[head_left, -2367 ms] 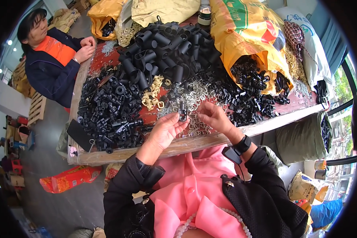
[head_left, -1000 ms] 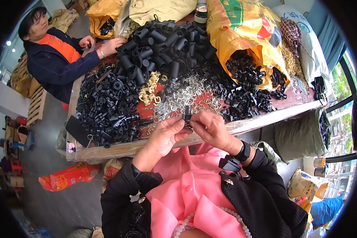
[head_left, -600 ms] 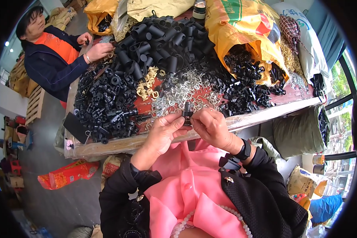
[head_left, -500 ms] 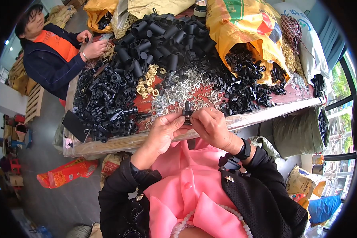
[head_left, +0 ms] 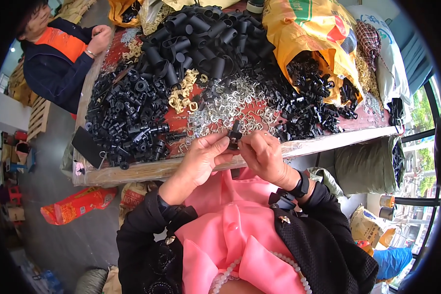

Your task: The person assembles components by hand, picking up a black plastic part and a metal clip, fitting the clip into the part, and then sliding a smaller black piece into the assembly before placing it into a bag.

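Between both hands, just over the table's near edge, is a small black plastic fitting (head_left: 235, 132) standing roughly upright. My left hand (head_left: 208, 154) pinches it from the left with thumb and fingers. My right hand (head_left: 262, 153) is closed, its fingertips against the fitting's right side; whether they hold a further small part is hidden. Right beyond the hands lies a heap of bent silvery metal clips (head_left: 240, 100). A pile of small black plastic fittings (head_left: 127, 117) is to the left, and more small black parts (head_left: 304, 112) lie to the right.
Large black tubes (head_left: 201, 39) are heaped at the back, near cream-coloured clips (head_left: 183, 93). A yellow woven sack (head_left: 308, 29) spills black parts at the right. A co-worker (head_left: 59, 54) stands at the far left. A dark flat plate (head_left: 89, 147) overhangs the left corner.
The view has shifted slightly. Both of my hands stay together on the fitting, which leans a little differently. The co-worker's hands have drawn together, away from the parts on the table.
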`<action>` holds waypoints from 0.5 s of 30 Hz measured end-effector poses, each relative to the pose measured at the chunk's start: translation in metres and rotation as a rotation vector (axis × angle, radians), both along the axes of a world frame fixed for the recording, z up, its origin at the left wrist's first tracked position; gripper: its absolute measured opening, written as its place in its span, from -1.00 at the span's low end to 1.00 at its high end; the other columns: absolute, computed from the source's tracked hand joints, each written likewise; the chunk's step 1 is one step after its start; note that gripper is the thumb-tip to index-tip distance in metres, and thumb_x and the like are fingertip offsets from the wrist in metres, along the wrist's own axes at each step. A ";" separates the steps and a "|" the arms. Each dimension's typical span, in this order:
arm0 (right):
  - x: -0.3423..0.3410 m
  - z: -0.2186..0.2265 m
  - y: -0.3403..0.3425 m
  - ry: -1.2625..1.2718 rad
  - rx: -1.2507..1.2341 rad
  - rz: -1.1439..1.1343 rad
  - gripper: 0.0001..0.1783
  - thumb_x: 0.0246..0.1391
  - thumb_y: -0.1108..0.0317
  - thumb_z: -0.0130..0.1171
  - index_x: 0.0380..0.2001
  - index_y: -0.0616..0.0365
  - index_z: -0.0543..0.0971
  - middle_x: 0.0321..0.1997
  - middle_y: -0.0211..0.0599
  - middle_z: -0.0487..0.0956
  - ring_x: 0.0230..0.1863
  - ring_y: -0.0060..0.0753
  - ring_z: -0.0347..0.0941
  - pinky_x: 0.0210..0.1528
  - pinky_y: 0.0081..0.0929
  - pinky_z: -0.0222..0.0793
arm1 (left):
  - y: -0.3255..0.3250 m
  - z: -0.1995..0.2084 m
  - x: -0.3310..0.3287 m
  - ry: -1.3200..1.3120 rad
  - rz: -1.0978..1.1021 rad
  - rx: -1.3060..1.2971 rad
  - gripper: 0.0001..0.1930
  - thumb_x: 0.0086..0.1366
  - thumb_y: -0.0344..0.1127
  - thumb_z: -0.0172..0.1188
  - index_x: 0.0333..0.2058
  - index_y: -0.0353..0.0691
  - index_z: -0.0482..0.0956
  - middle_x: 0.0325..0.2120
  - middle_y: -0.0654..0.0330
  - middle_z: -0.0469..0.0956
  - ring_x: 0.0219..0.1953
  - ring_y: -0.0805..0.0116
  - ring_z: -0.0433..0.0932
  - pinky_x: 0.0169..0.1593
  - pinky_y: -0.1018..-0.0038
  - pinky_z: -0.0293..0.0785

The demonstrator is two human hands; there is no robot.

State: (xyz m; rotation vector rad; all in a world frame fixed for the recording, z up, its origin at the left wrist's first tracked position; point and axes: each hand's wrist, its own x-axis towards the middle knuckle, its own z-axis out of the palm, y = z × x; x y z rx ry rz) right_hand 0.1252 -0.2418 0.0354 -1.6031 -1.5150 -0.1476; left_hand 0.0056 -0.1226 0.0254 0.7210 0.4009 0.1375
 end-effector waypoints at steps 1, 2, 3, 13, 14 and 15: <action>0.000 0.001 0.000 -0.010 -0.003 0.007 -0.84 -0.29 0.62 0.10 -0.58 0.21 0.35 -0.65 -0.28 0.35 -0.65 -0.26 0.29 -0.61 -0.40 0.17 | 0.000 0.000 0.000 0.002 0.001 -0.004 -0.69 0.17 -0.34 0.02 -0.14 -0.39 0.35 -0.31 0.14 0.47 -0.35 0.36 0.51 -0.29 0.59 0.45; -0.001 0.002 -0.001 -0.021 -0.005 0.015 -0.84 -0.29 0.63 0.10 -0.57 0.21 0.35 -0.65 -0.28 0.35 -0.65 -0.26 0.29 -0.61 -0.40 0.17 | -0.001 -0.001 0.000 0.017 -0.002 0.000 -0.69 0.17 -0.35 0.02 -0.13 -0.39 0.35 -0.31 0.14 0.47 -0.34 0.36 0.51 -0.28 0.58 0.45; -0.001 0.002 -0.001 -0.031 -0.007 0.022 -0.83 -0.29 0.63 0.10 -0.57 0.21 0.35 -0.65 -0.28 0.35 -0.65 -0.26 0.29 -0.61 -0.40 0.17 | -0.001 -0.001 -0.001 0.031 -0.005 0.004 -0.69 0.17 -0.35 0.01 -0.13 -0.39 0.35 -0.31 0.14 0.47 -0.33 0.35 0.51 -0.27 0.57 0.46; -0.006 0.000 -0.011 -0.058 -0.017 -0.008 -0.84 -0.27 0.62 0.11 -0.58 0.20 0.35 -0.65 -0.29 0.34 -0.66 -0.26 0.28 -0.60 -0.42 0.17 | -0.011 0.002 -0.005 0.024 -0.055 0.035 -0.72 0.17 -0.38 0.00 -0.16 -0.43 0.37 -0.30 0.13 0.46 -0.31 0.34 0.50 -0.21 0.53 0.46; -0.007 0.000 -0.012 -0.049 -0.016 -0.017 -0.84 -0.27 0.62 0.11 -0.58 0.20 0.35 -0.66 -0.29 0.34 -0.66 -0.26 0.28 -0.60 -0.41 0.17 | -0.012 0.002 -0.005 0.024 -0.052 0.031 -0.74 0.17 -0.36 0.01 -0.19 -0.38 0.37 -0.33 0.14 0.48 -0.34 0.34 0.51 -0.32 0.55 0.42; -0.008 0.000 -0.013 -0.039 -0.015 -0.025 -0.84 -0.27 0.62 0.11 -0.58 0.20 0.34 -0.66 -0.30 0.34 -0.66 -0.26 0.28 -0.60 -0.41 0.17 | -0.013 0.002 -0.005 0.025 -0.049 0.027 -0.75 0.16 -0.33 0.02 -0.21 -0.33 0.38 -0.35 0.15 0.49 -0.37 0.35 0.52 -0.43 0.58 0.38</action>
